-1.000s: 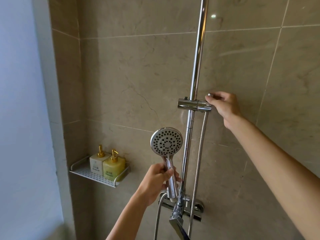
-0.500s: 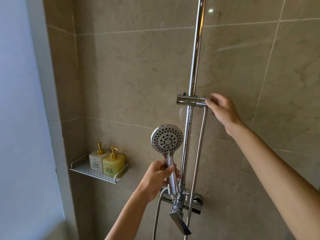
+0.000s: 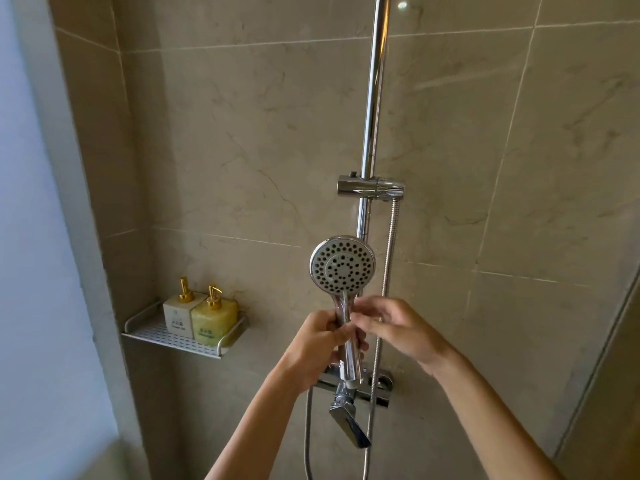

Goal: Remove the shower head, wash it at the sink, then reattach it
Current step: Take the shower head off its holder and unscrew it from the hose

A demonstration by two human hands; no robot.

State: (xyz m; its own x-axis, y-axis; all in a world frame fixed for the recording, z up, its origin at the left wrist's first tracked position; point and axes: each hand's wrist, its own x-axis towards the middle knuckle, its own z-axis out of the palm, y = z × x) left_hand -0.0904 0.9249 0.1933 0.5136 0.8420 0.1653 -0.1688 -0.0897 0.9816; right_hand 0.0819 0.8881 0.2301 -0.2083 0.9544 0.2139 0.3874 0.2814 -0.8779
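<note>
The chrome shower head (image 3: 342,265) stands upright with its round grey spray face towards me, off the slider bracket (image 3: 370,187) on the vertical rail (image 3: 375,81). My left hand (image 3: 313,344) is wrapped around its handle. My right hand (image 3: 398,327) sits just right of the handle, its fingertips pinching the upper part of the handle below the spray face. A metal hose (image 3: 389,265) hangs from the bracket's right end, and another hose length (image 3: 307,438) drops from below my left hand.
The chrome mixer valve (image 3: 379,388) with its lever (image 3: 349,427) is fixed to the beige tiled wall below my hands. A white perforated shelf (image 3: 156,336) in the left corner carries a white bottle (image 3: 178,315) and a yellow bottle (image 3: 213,320) with gold pumps.
My right hand has left the slider bracket and come down to the shower head's handle. The left hand still holds the shower head upright.
</note>
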